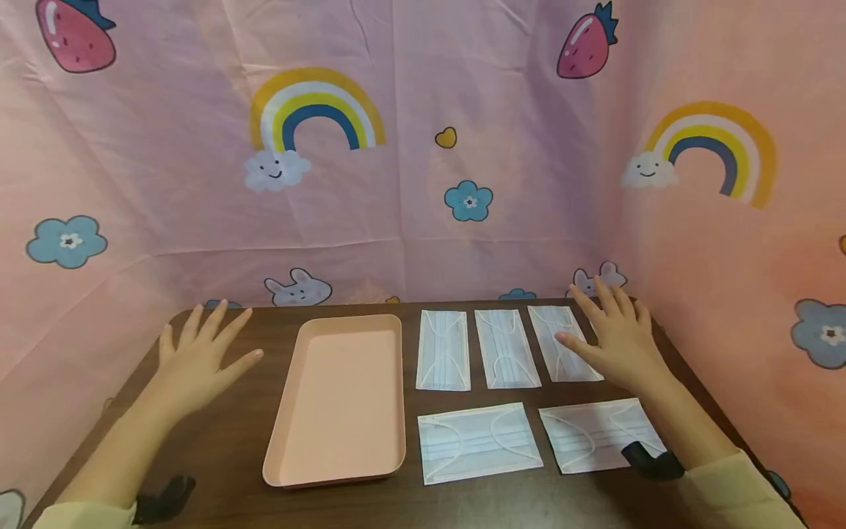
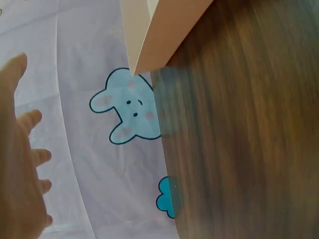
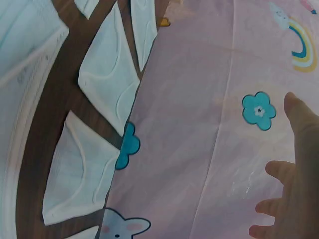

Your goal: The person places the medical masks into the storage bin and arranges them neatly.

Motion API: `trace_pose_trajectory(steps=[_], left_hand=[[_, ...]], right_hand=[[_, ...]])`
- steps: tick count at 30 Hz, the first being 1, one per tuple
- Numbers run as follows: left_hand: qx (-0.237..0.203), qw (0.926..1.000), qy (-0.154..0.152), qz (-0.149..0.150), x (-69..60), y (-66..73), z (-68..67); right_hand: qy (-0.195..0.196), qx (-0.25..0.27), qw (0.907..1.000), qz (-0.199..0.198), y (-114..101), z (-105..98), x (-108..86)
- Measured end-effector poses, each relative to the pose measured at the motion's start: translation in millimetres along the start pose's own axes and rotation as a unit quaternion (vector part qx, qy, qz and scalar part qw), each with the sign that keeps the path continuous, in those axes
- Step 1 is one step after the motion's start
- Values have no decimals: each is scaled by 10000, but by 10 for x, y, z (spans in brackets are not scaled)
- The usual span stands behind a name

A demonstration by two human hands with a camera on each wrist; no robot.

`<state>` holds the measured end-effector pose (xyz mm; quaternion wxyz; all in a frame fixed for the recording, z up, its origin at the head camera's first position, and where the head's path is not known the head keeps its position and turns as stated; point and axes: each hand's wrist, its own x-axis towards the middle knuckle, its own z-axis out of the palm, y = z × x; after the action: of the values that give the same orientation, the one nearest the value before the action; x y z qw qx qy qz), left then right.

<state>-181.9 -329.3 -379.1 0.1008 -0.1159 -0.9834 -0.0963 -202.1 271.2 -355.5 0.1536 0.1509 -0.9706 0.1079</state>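
Note:
Both hands hover over the table with fingers spread, holding nothing. My left hand (image 1: 194,364) is left of a shallow peach tray (image 1: 399,382), apart from it; the tray's inside shows bare. Over the right end of the back row of pale blue face masks is my right hand (image 1: 621,342). That row has a left mask (image 1: 443,351), a middle mask (image 1: 507,349) and a right mask (image 1: 562,345), with ear loops on top. Part of the row is hidden behind the hand. Nearer me lie two sideways masks, one by the tray (image 1: 479,443) and one to the right (image 1: 595,435).
The dark wooden table (image 1: 489,499) is bordered by a pink cloth backdrop (image 1: 423,257) printed with rainbows, flowers and rabbits. Cloth also hangs along the left and right sides. A black strap (image 1: 653,461) on the right wrist overlaps the near right mask in the head view.

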Motion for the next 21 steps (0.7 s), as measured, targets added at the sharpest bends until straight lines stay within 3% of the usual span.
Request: trace_pose_trajectory(steps=[6,12,17,21], left_hand=[[-183,9993,300,97,-46,77,51],[-678,9957,579,252,-73,132,131],[-1303,9890,583,391,-148,145,223],[-1851,9814,381,338,-179,152,299]], right_hand=[[285,285,9988,-280,-130,63,-107],[647,743,9930,-660,-274,152,-179],[722,1229,9854,-935,-398,289,-241],[492,1538,9824,-934,-483,389,-288]])
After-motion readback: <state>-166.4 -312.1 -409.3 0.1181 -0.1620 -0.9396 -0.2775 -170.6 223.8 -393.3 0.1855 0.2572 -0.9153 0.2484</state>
